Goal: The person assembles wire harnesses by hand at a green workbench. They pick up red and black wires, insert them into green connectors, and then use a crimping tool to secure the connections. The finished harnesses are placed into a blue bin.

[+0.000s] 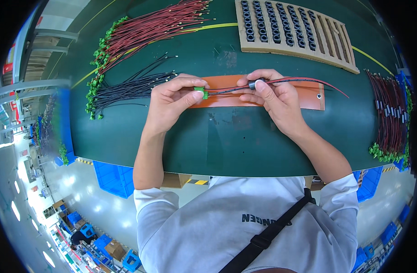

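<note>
My left hand (176, 98) pinches a green terminal connector (202, 93) with red and black wires (229, 90) running out of it to the right. Around those wires sits a black ferrite ring (255, 84), held between the thumb and fingers of my right hand (273, 93). Past the ring, the loose wire ends trail to the right. Both hands are over an orange strip (313, 96) lying on the dark green tabletop (263, 150).
Red wires (158, 27) and black wires (126, 91) with green connectors lie at left. A slotted tray (299, 49) holds rows of black rings at the back. Finished-looking wire bundles (390, 111) lie far right. Blue crates (112, 178) stand below the table edge.
</note>
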Available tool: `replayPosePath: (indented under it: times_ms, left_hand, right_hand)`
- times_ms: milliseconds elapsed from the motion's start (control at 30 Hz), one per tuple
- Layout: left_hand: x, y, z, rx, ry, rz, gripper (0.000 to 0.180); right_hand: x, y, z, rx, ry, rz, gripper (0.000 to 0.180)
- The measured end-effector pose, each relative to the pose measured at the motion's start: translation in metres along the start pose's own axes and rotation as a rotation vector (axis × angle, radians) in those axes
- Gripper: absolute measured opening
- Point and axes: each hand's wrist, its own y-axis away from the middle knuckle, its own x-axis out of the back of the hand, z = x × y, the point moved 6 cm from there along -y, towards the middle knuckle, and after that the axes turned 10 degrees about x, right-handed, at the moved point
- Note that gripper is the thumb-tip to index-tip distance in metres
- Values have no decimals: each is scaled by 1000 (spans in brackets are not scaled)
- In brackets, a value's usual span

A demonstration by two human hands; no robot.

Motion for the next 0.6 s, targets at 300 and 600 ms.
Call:
replayPosePath:
  times_ms: [300, 600]
  left_hand:
    - [4, -4, -2, -150, -397, 185, 20]
    - [-2, -10, -5, -181, -617, 202, 20]
  right_hand:
    - [-5, -2, 4, 1, 0, -40, 24]
    - [-4, -2, 5, 11, 66, -39, 24]
